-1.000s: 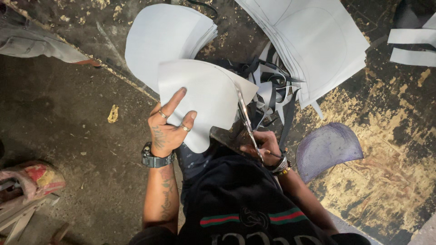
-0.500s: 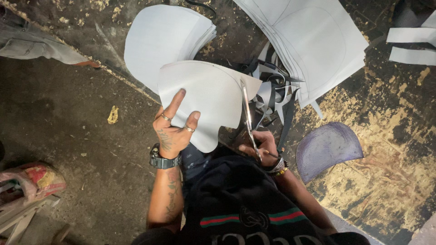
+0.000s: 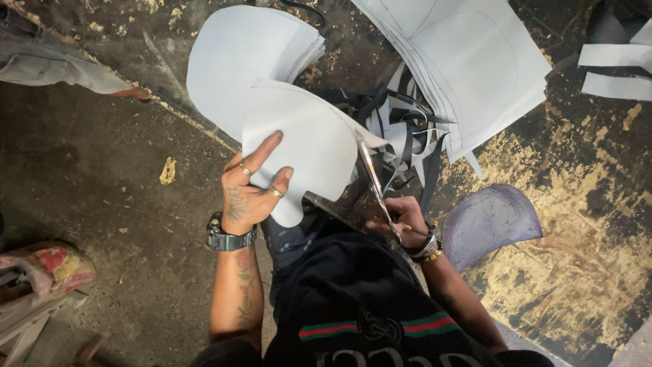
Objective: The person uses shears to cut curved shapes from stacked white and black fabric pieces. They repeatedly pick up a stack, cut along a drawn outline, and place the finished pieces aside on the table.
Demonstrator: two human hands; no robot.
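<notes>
My left hand (image 3: 248, 194) pinches the white cut sheet (image 3: 299, 149) at its lower left edge, fingers spread flat on top, holding it at the frame's centre above my lap. My right hand (image 3: 401, 221) is closed through the handles of the scissors (image 3: 373, 180), blades at the sheet's right edge, pointing toward the top of the frame. The sheet looks light and floppy, its long axis running lower left to upper right; I judge gripping close to the cut line steadies it best.

Cut sheet (image 3: 305, 149): pale grey-white. Stack (image 3: 244, 61) behind: same pale white. Marked sheets (image 3: 475, 68): white, thin dark outlines. Template (image 3: 489, 221): purple, scribbled. Floor (image 3: 102, 163): dark, yellow flecks. Shirt (image 3: 360, 299): black, green-red stripe. Scissors (image 3: 373, 180): silver.
</notes>
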